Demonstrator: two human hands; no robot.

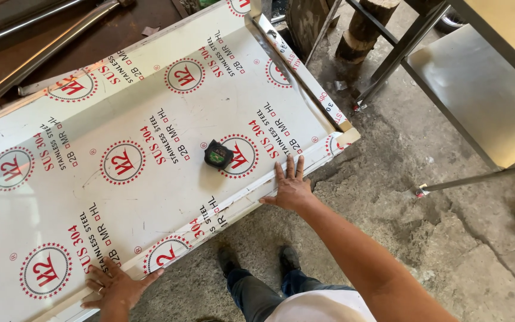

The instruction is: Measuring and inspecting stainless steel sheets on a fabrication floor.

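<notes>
Two flat, spread palms steady the film-covered steel sheet (150, 149), left hand (117, 286) and right hand (292, 188) pressing its near folded edge, tape measure (218, 154) lying loose between, so even pressure probably keeps it level, though its left end runs out of view.
</notes>
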